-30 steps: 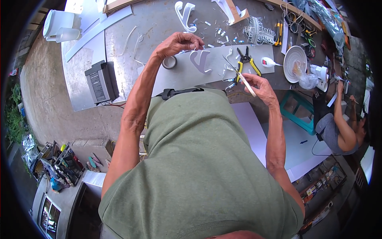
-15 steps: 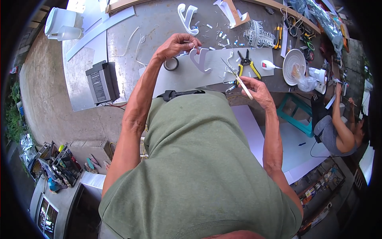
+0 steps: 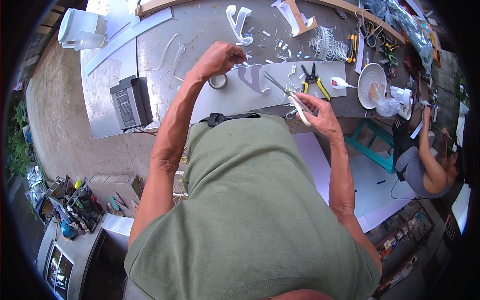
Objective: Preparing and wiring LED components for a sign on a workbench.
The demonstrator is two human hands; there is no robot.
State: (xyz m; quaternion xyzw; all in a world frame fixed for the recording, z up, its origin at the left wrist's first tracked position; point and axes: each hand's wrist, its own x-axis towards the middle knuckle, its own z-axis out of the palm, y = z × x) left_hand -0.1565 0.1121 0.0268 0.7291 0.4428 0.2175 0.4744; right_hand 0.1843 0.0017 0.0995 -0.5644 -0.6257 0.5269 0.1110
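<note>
My right hand [image 3: 322, 117] holds a pair of scissors [image 3: 299, 106] by the pale handles, with the blades slightly apart and pointing to the far left. My left hand [image 3: 220, 59] is raised over the table, its fingertips pressed together; whatever is in them is too small to make out. Just right of it, a lilac curved letter-like shape [image 3: 248, 80] lies on a grey-white sheet [image 3: 220, 102]. A roll of dark tape [image 3: 217, 81] sits below my left hand. Wire strippers [image 3: 312, 80] with yellow-black handles and a white glue bottle [image 3: 340, 82] lie beyond the scissors.
Small light modules [image 3: 282, 46] are scattered at the back, near a white curved letter [image 3: 238, 25] and a bundle of wired strips [image 3: 327, 45]. A black power box [image 3: 129, 105] stands at left. At right are a round white lid [image 3: 371, 85], a teal stool [image 3: 372, 142] and another person [image 3: 425, 170].
My left hand has drawn slightly away from the lilac shape, which now lies flatter on the sheet. The scissors have swung left and their blades have parted.
</note>
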